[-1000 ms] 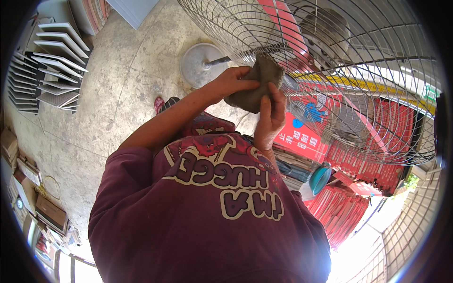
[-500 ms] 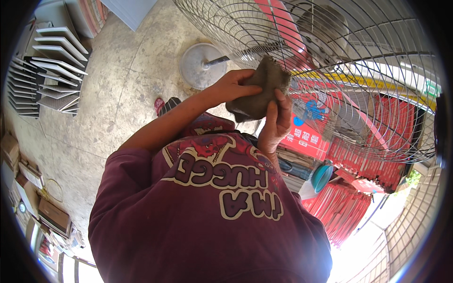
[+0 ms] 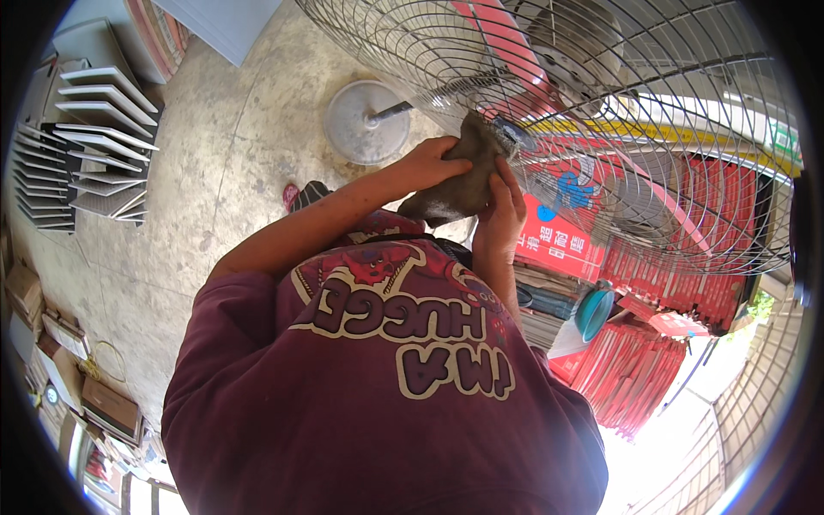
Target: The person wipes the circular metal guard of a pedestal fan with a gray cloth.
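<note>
The shirt [image 3: 378,446] is dark purple-red, with short, loose sleeves [image 3: 230,316], fat purple letters [image 3: 466,321] with pale edges, and a red cartoon [image 3: 371,269].

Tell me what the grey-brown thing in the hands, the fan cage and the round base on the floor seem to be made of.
Grey-brown thing: perhaps cloth, matt, going by its soft-looking folds, but I can't be sure. Fan cage: probably metal, thin curved wires with a dull sheen. Round base: likely metal, dull grey with a blotchy, worn look, though plastic is possible.
</note>
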Motion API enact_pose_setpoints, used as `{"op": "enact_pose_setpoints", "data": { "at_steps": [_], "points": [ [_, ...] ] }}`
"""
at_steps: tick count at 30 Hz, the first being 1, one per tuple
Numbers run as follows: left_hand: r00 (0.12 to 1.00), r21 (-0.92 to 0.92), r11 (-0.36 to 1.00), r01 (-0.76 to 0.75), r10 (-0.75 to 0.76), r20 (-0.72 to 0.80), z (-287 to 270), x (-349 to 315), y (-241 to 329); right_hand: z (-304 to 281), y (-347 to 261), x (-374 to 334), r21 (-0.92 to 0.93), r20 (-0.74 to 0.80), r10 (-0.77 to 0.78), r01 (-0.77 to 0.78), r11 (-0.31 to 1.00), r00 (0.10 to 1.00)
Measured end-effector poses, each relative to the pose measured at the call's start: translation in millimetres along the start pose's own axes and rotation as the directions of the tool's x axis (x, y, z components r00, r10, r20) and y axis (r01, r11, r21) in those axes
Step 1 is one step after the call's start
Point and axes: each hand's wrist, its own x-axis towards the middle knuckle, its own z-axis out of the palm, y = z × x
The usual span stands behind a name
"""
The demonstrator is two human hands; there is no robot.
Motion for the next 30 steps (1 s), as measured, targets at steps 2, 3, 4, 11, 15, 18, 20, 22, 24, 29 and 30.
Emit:
{"op": "enact_pose_setpoints", "data": {
  "at_steps": [2, 3, 4, 11, 15, 18, 20, 22, 24, 29, 30],
  "points": [
    [1.0, 0.021, 1.0, -0.011, 0.01, 0.014, 3.9, -0.7, 6.3, -1.5, -3.7, -1.4, -0.028, 0.01, -0.06, 0.06, 0.998, 0.998],
    [0.999, 0.016, 0.999, -0.036, 0.035, 0.025, 4.8, -0.2, 9.9, -1.0, -6.0, -2.6, -0.042, 0.015, -0.09, 0.091, 0.995, 0.996],
    [0.998, 0.012, 0.998, -0.059, 0.059, 0.036, 5.4, -1.2, 17.6, 1.8, -9.0, -4.4, -0.06, 0.03, -0.144, 0.146, 0.987, 0.989],
    [0.983, -0.225, 0.959, -0.172, 0.182, 0.026, 4.8, -14.7, 53.3, 18.3, -27.2, -10.2, -0.272, 0.204, -0.503, 0.542, 0.795, 0.84],
    [0.997, -0.282, 0.956, -0.082, 0.082, -0.012, 1.6, -9.3, 31.6, 17.2, -18.3, -4.8, -0.138, 0.11, -0.302, 0.316, 0.939, 0.947],
    [0.998, -0.239, 0.969, 0.053, -0.06, -0.021, 3.5, -10.5, 12.2, 3.4, -3.2, 5.5, 0.001, 0.063, -0.101, 0.101, 0.995, 0.993],
    [0.997, -0.241, 0.968, 0.068, -0.071, -0.002, 5.3, -13.5, 6.5, -0.6, 2.1, 8.4, 0.025, 0.058, -0.05, 0.048, 0.999, 0.997],
    [0.997, -0.233, 0.97, 0.072, -0.073, 0.004, 4.9, -15.7, 4.5, -1.6, 3.7, 8.4, 0.036, 0.053, -0.04, 0.038, 0.999, 0.998],
    [0.998, -0.218, 0.974, 0.061, -0.062, 0.002, 2.9, -15.5, -0.6, -1.3, 5.3, 7.1, 0.042, 0.05, -0.024, 0.022, 0.999, 0.998],
    [0.997, -0.196, 0.979, 0.059, -0.066, -0.029, -4.4, -20.9, -4.6, 9.7, 6.8, -2.2, 0.045, 0.067, 0.011, -0.014, 0.999, 0.998],
    [0.997, -0.213, 0.975, 0.058, -0.068, -0.039, -6.8, -21.2, -6.5, 11.1, 7.8, -3.8, 0.042, 0.076, 0.013, -0.016, 0.999, 0.997]
  ]
}}
